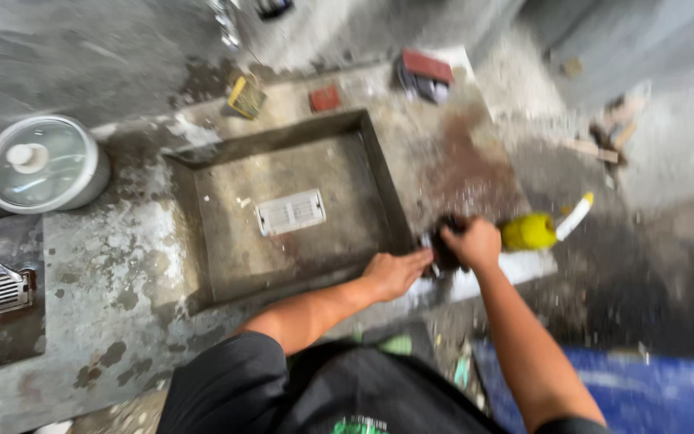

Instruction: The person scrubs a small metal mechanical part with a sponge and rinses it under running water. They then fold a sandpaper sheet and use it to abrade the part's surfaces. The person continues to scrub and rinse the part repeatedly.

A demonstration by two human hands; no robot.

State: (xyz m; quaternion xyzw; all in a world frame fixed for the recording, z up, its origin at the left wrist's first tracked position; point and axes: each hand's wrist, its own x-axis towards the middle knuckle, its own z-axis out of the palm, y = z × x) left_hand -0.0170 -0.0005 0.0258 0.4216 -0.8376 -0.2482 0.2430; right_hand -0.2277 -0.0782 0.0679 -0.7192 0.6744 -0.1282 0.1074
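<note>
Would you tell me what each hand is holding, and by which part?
The right hand grips a blurred dark object from above; the left hand rests flat beside it, holding nothing.

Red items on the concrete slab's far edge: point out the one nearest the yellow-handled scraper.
The small flat red block, directly right of the scraper; the larger red-topped stack lies farther right.

rough stained concrete basin [226, 241], glossy yellow plastic tool [528, 231].

Dark object [446, 245] under right hand [474, 243] blurred, unidentifiable.
</note>
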